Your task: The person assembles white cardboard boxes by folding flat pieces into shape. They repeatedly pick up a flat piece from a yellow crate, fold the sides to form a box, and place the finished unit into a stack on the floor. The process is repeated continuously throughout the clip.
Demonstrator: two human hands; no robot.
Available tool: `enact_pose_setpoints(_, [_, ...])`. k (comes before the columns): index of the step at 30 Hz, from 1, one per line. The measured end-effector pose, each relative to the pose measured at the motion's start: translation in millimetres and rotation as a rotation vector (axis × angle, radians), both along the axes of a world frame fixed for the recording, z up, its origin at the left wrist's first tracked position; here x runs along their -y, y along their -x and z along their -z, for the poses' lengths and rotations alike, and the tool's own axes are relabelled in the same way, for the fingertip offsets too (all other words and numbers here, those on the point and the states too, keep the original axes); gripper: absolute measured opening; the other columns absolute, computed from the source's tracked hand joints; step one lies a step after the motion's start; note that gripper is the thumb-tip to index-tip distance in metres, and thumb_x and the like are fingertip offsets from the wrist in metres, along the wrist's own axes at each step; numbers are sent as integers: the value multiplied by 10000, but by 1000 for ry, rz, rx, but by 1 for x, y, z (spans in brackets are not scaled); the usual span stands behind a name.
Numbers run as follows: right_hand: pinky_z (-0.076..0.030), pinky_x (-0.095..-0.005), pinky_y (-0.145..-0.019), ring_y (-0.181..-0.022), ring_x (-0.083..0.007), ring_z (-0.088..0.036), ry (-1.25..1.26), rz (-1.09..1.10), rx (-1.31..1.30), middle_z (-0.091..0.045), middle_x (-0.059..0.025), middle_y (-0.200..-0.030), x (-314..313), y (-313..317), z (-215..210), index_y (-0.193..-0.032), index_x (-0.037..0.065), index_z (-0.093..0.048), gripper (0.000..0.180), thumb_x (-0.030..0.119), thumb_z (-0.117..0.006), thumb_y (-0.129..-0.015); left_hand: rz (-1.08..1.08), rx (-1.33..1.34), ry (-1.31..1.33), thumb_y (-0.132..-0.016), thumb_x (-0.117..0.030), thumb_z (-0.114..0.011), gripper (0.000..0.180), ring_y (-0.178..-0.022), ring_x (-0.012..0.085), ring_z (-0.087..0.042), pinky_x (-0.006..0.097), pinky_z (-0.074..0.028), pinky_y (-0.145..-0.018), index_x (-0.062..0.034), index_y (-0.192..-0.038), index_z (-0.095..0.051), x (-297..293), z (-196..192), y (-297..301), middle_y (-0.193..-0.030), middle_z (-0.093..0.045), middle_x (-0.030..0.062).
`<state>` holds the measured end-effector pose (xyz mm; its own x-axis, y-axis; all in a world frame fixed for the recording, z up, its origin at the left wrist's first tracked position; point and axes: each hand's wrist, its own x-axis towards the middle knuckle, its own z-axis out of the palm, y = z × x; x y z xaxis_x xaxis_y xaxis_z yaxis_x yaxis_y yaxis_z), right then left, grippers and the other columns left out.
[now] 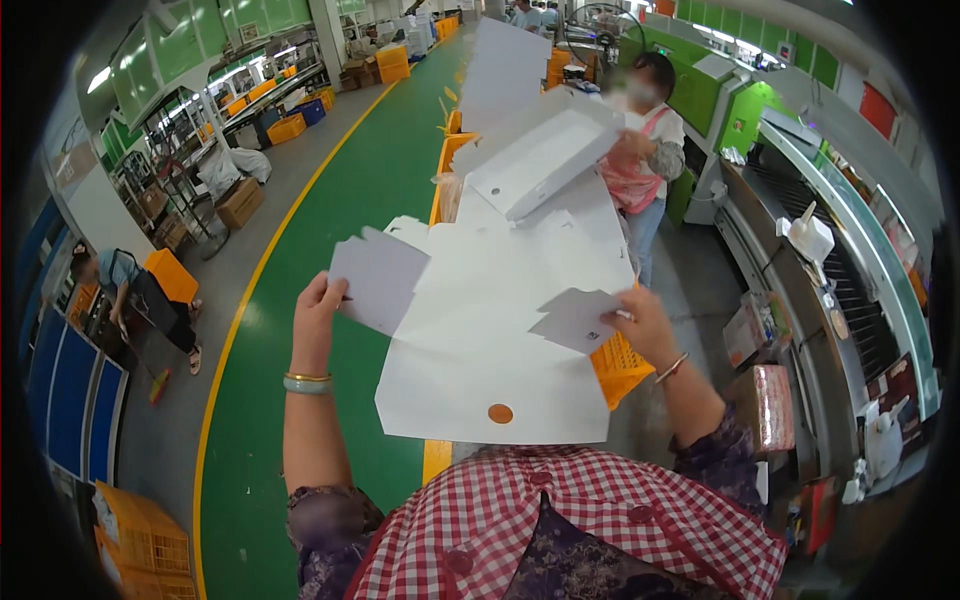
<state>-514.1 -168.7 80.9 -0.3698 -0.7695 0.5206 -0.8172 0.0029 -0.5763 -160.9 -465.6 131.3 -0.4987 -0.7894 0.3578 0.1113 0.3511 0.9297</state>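
A large white cardboard box blank [490, 350] lies spread in front of me, with crease lines and a round hole near its close edge. My left hand [320, 305] is closed on a greyish-white flap at its left side, which is raised and tilted. My right hand [642, 325] pinches the matching flap at the right between thumb and fingers. Beyond the blank, a partly folded white box [560, 160] with raised walls stands tilted, a co-worker's hand at its right end.
Yellow plastic crates [622, 368] show under and beside the blank. Across from me at right stands a co-worker [645, 150] in a pink apron. A conveyor machine [830, 250] runs along the right. At left, a person [140, 295] sweeps beside the green walkway [270, 400].
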Motion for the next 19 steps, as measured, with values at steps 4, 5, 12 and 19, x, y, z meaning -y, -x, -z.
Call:
enact_pose_setpoints(4, [-428, -321, -673, -767, -251, -579, 171, -137, -438, -622, -115, -792, 9, -15, -72, -869, 27, -662, 188, 152, -699, -734, 179, 78, 0, -862, -127, -590, 109, -726, 56, -457, 227, -368, -773, -56, -778, -594, -18, -39, 14, -714, -513, -57])
enact_pose_setpoints(5, [-427, -320, -674, -768, -243, -576, 153, -188, -401, -616, -112, -774, 7, -13, -82, -865, 15, -654, 199, 151, -706, -729, 233, 107, -18, -855, -111, -590, 109, -726, 59, -464, 233, -370, -811, -64, -757, -587, -21, -45, 21, -702, -509, -59])
enact_pose_setpoints(12, [-415, -319, -634, -711, -223, -550, 140, -253, 27, -585, -102, -694, 2, -15, -141, -805, 8, -651, 200, 183, -712, -730, 468, 302, 410, -799, -138, -669, 127, -883, 133, -496, 394, -237, -1085, -61, -738, -589, -54, -78, 54, -698, -526, -34])
enact_pose_setpoints(19, [-432, -319, -756, -819, -209, -561, -87, -357, -143, -630, -58, -828, -11, -33, -160, -831, 41, -670, 149, 134, -737, -735, 596, 335, 445, -808, -198, -687, 184, -877, 147, -486, 415, -215, -1092, -57, -748, -585, -75, -96, 62, -696, -523, -28])
